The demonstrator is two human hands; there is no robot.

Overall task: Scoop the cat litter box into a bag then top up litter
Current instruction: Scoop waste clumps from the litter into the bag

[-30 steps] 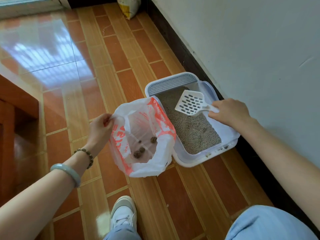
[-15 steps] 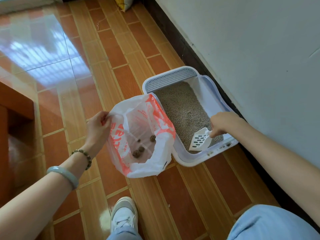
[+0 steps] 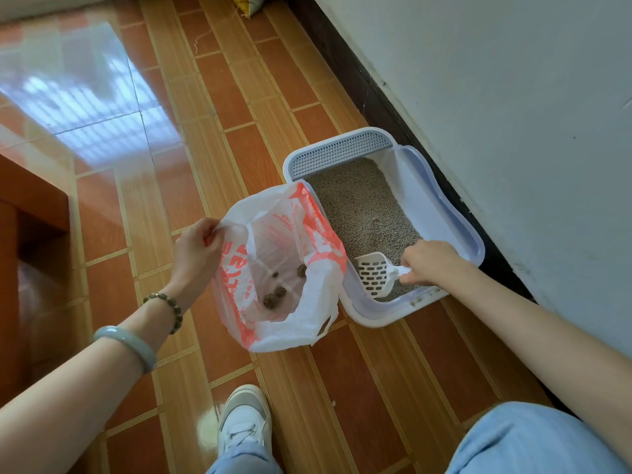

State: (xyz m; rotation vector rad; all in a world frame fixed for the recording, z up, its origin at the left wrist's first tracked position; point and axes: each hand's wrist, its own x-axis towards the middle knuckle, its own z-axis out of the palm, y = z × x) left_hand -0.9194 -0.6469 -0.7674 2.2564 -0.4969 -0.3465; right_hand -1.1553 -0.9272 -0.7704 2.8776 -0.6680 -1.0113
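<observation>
Clearly the scooping part is in progress and not finished. The left hand (image 3: 196, 248) pinches the edge of the white and red plastic bag (image 3: 325, 241) and holds its mouth open, just beside the litter box (image 3: 444, 206) on the tiled floor (image 3: 239, 97). At the bottom of the bag lie several dark clumps (image 3: 273, 297), so I judge that some waste is already removed.

The right hand (image 3: 431, 263) has its fingers closed around the handle of the white slotted scoop (image 3: 374, 275). The head of the scoop is low in the near corner of the box, on the side next to the bag, and it touches the grey litter (image 3: 362, 206). I cannot tell if it carries a clump now.

The litter covers the bottom of the box in a rather thin layer, and a few dark bits (image 3: 424, 300) sit on the near rim.

What is left, in my opinion: to finish sifting this corner, to empty the scoop into the bag, and then to top up. The top-up is not begun. A yellow sack (image 3: 248, 3) stands far up by the wall, well apart; whether it holds fresh litter I cannot say.
</observation>
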